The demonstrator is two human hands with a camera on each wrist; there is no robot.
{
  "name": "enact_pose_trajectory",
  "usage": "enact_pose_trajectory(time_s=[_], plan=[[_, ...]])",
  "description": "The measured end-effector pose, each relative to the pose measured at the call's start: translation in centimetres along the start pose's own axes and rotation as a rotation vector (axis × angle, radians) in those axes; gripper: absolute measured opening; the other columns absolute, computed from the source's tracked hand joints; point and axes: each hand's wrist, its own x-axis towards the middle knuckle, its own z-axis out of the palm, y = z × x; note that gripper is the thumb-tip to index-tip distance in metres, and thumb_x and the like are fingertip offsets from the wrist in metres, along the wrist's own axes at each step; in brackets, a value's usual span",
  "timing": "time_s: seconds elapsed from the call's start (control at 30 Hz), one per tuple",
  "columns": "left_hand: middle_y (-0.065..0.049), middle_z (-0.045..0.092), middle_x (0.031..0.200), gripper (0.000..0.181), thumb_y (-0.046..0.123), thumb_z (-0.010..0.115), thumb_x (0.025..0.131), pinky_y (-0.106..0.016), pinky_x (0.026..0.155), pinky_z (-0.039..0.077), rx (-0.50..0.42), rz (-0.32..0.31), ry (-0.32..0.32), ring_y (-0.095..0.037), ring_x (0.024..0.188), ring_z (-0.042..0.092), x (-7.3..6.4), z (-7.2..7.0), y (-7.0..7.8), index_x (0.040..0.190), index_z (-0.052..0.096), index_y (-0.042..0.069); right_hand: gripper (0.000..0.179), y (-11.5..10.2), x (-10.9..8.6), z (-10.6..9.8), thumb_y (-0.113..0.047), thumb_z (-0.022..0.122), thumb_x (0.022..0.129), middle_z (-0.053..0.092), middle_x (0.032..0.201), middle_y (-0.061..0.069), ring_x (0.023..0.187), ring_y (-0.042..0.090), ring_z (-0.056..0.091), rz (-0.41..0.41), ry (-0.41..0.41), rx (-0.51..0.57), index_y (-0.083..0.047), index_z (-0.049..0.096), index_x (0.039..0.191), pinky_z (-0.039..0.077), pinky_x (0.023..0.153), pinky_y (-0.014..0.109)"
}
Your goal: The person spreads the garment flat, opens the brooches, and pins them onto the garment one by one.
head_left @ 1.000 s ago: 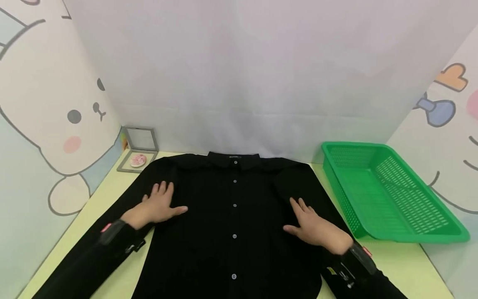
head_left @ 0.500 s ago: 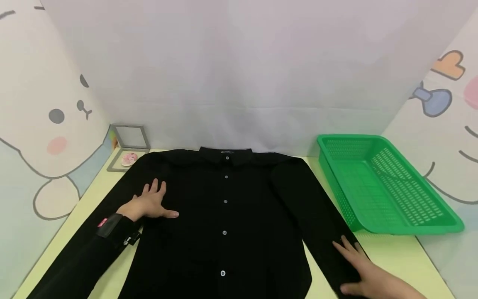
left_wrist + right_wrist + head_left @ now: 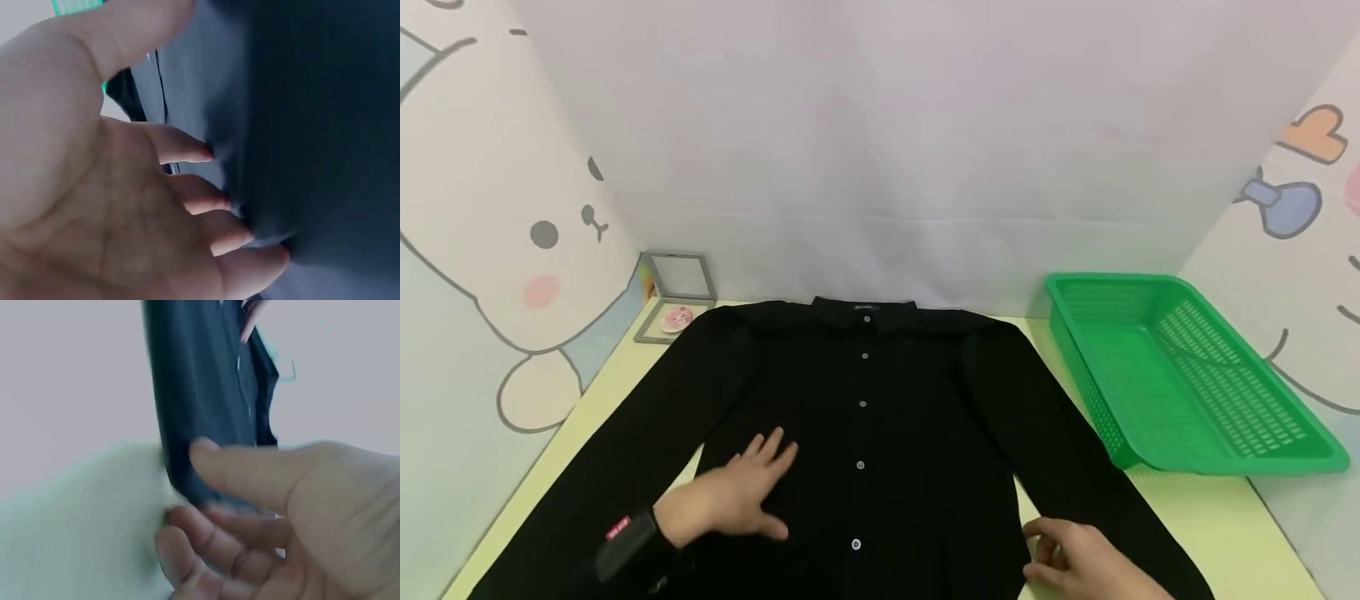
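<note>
A black button-up shirt (image 3: 925,467) lies front up and spread out, collar away from me and sleeves slanting outward. My left hand (image 3: 733,496) is over the front of the shirt, left of the button row, fingers spread. In the left wrist view its fingertips (image 3: 219,203) are right at the dark cloth. At the right side edge of the shirt, low down, is my right hand (image 3: 1078,558), beside the right sleeve (image 3: 1075,442). Its fingers are bent, with a gap between thumb and forefinger and no cloth between them. The shirt's lower end is out of the head view.
A green plastic basket (image 3: 1195,392) stands on the pale yellow table (image 3: 1195,508) at the right. At the back left is an open grey-framed case (image 3: 677,321) with a pink round item (image 3: 677,319). A white curtain (image 3: 880,150) hangs behind the table.
My left hand has slid from the shirt's upper left down toward its lower front. My right hand went from the right chest outward down the sleeve, then inward to the side edge, its fingers bending.
</note>
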Motion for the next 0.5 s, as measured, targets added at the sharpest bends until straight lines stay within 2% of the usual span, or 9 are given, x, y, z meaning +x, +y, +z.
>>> enact_pose_trajectory(time_s=[0.03, 0.1, 0.23, 0.3, 0.37, 0.5], plan=[[-0.028, 0.007, 0.17, 0.109, 0.047, 0.086, 0.081, -0.075, 0.117, 0.021, -0.002, 0.01, -0.032, -0.055, 0.154, 0.01, -0.3, 0.6, 0.4, 0.162, 0.028, 0.004, 0.034, -0.2, 0.1, 0.3, -0.021, 0.072, 0.097, 0.063, 0.089, -0.002, 0.072, 0.0, 0.054, 0.003, -0.029, 0.053, 0.003, 0.062, 0.12, 0.046, 0.063, 0.028], [-0.024, 0.007, 0.172, 0.111, 0.048, 0.087, 0.079, -0.073, 0.118, 0.021, 0.013, 0.023, -0.05, -0.052, 0.156, 0.01, -0.9, 1.7, 1.1, 0.163, 0.027, 0.009, 0.032, -0.4, 0.3, 0.7, -0.019, 0.071, 0.098, 0.062, 0.092, 0.001, 0.074, 0.002, 0.055, -0.002, -0.065, 0.16, 0.003, 0.059, 0.118, 0.047, 0.065, 0.028], [-0.018, 0.008, 0.173, 0.109, 0.045, 0.089, 0.077, -0.071, 0.12, 0.021, 0.02, 0.022, -0.031, -0.047, 0.158, 0.011, -1.7, 3.0, 2.2, 0.163, 0.029, 0.014, 0.029, -0.8, 0.8, 1.2, -0.014, 0.064, 0.103, 0.06, 0.105, 0.007, 0.081, 0.006, 0.058, -0.092, -0.149, 0.389, 0.006, 0.053, 0.12, 0.048, 0.067, 0.029], [-0.018, 0.009, 0.173, 0.109, 0.045, 0.089, 0.077, -0.072, 0.119, 0.022, 0.022, 0.026, -0.027, -0.047, 0.157, 0.012, -1.9, 3.3, 2.4, 0.163, 0.03, 0.014, 0.03, -1.0, 1.1, 1.6, -0.011, 0.061, 0.104, 0.058, 0.104, 0.007, 0.083, 0.008, 0.059, -0.143, -0.17, 0.49, 0.009, 0.047, 0.122, 0.048, 0.067, 0.031], [-0.018, 0.009, 0.173, 0.109, 0.044, 0.089, 0.077, -0.072, 0.119, 0.023, 0.026, 0.024, -0.029, -0.047, 0.157, 0.013, -1.9, 3.5, 2.5, 0.163, 0.03, 0.014, 0.03, -1.3, 1.5, 1.9, -0.01, 0.06, 0.104, 0.055, 0.102, 0.007, 0.083, 0.009, 0.059, -0.199, -0.148, 0.532, 0.009, 0.043, 0.12, 0.048, 0.066, 0.031], [-0.017, 0.01, 0.173, 0.109, 0.045, 0.09, 0.076, -0.071, 0.119, 0.023, 0.031, 0.017, -0.028, -0.046, 0.157, 0.014, -1.9, 3.6, 2.5, 0.163, 0.031, 0.015, 0.026, -1.1, 1.8, 2.1, -0.006, 0.061, 0.103, 0.049, 0.088, 0.013, 0.071, 0.015, 0.048, -0.314, -0.059, 0.473, 0.008, 0.043, 0.115, 0.04, 0.06, 0.032]])
